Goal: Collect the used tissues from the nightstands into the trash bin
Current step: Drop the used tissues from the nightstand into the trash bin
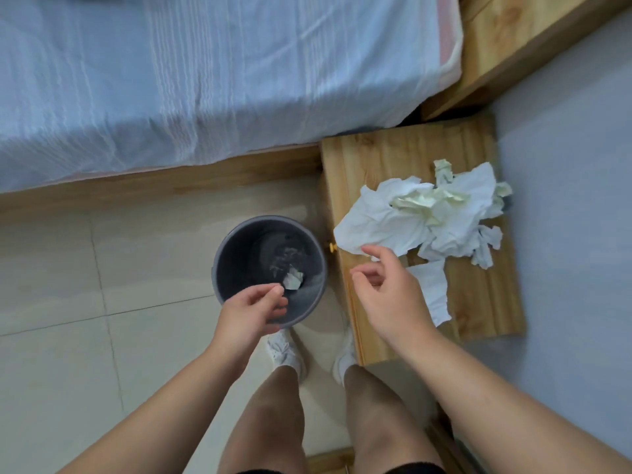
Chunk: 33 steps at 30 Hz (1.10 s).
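Left hand [253, 309]: above the near rim of the bin, fingers curled, thumb and forefinger tips close together; I cannot tell whether they pinch the scrap.
Round dark-grey plastic trash bin [219, 268]: on the pale floor tiles, just beside the nightstand.
Small crumpled white scrap [293, 280]: inside the bin's mouth.
Right hand [390, 292]: fingers apart, loosely bent, holding nothing, forefinger at the pile's near edge.
Heap of crumpled white and pale-yellow tissues [427, 213]: on the light wooden nightstand [478, 302].
Risk: a shallow grab at that edge would likely lift one sheet and drag others onto the floor.
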Each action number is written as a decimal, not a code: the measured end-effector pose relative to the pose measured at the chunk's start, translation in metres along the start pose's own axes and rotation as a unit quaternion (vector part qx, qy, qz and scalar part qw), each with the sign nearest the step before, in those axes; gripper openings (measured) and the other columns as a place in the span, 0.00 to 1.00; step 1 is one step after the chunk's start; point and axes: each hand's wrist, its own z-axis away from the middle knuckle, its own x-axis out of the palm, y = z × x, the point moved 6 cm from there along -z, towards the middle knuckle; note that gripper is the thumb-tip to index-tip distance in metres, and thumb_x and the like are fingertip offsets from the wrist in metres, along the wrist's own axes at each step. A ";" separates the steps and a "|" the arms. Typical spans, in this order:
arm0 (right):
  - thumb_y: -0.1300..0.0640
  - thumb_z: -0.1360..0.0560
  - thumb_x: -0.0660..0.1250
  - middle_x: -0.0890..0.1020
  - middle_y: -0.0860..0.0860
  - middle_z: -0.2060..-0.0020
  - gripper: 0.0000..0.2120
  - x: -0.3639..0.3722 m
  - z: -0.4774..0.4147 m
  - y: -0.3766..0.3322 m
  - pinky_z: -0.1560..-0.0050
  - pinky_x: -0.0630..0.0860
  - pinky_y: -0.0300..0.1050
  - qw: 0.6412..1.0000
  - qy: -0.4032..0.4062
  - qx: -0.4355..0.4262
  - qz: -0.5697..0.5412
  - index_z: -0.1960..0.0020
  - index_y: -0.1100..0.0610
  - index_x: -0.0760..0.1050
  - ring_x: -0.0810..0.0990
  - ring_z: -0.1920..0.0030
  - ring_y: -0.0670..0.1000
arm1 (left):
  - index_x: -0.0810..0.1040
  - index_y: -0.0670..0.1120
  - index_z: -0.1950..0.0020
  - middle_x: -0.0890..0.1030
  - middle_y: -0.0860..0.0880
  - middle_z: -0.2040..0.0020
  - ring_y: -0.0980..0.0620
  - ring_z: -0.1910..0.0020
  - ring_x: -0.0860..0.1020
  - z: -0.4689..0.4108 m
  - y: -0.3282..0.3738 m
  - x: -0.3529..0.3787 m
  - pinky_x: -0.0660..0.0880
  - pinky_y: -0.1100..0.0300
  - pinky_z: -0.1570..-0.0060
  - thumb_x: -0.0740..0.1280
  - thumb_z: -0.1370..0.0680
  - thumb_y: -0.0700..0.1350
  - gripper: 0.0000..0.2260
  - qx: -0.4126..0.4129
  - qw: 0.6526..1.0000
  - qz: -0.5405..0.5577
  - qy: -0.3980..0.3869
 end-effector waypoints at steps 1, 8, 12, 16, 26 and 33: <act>0.51 0.19 0.67 0.84 0.38 0.53 0.17 -0.013 -0.001 -0.002 0.55 0.75 0.32 1.000 0.010 -0.006 0.003 0.32 0.40 0.72 0.81 0.51 0.34 | 0.86 0.56 0.46 0.90 0.53 0.53 0.56 0.54 0.88 0.004 0.012 0.010 0.83 0.60 0.59 0.72 0.18 0.50 0.03 0.014 1.000 -0.016 -0.003; 0.54 0.20 0.69 0.82 0.38 0.51 0.16 -0.126 -0.026 -0.004 0.51 0.80 0.40 0.986 0.158 -0.036 0.023 0.33 0.44 0.75 0.80 0.50 0.40 | 0.79 0.57 0.30 0.83 0.59 0.39 0.58 0.39 0.81 0.012 0.106 0.111 0.79 0.57 0.41 0.73 0.20 0.56 0.19 0.207 0.948 -0.237 -0.040; 0.49 0.23 0.75 0.72 0.44 0.28 0.34 -0.137 -0.052 -0.014 0.29 0.64 0.41 0.975 0.148 -0.103 0.131 0.21 0.48 0.65 0.68 0.27 0.48 | 0.66 0.59 0.19 0.67 0.54 0.20 0.50 0.20 0.64 0.002 0.117 0.151 0.70 0.47 0.29 0.74 0.22 0.59 0.34 0.256 0.898 -0.358 0.004; 0.40 0.28 0.77 0.67 0.51 0.20 0.48 -0.119 -0.077 -0.011 0.24 0.62 0.51 0.963 0.087 -0.088 0.240 0.17 0.50 0.56 0.61 0.21 0.56 | 0.59 0.60 0.16 0.63 0.52 0.19 0.48 0.19 0.60 -0.014 0.102 0.169 0.73 0.44 0.31 0.76 0.22 0.53 0.39 0.260 0.874 -0.410 0.023; 0.58 0.24 0.69 0.84 0.54 0.46 0.18 -0.143 -0.068 0.000 0.53 0.71 0.47 0.956 0.160 -0.083 0.232 0.34 0.55 0.79 0.80 0.45 0.59 | 0.80 0.58 0.27 0.83 0.59 0.43 0.60 0.45 0.79 0.001 0.084 0.148 0.79 0.61 0.45 0.66 0.14 0.44 0.17 0.303 0.900 -0.313 -0.003; 0.52 0.25 0.66 0.80 0.44 0.51 0.15 -0.177 -0.038 0.002 0.58 0.69 0.44 0.975 0.179 -0.010 0.128 0.39 0.50 0.77 0.76 0.54 0.50 | 0.78 0.70 0.31 0.86 0.66 0.47 0.62 0.49 0.84 0.045 0.095 0.149 0.79 0.72 0.56 0.66 0.15 0.42 0.22 0.276 0.946 -0.156 -0.069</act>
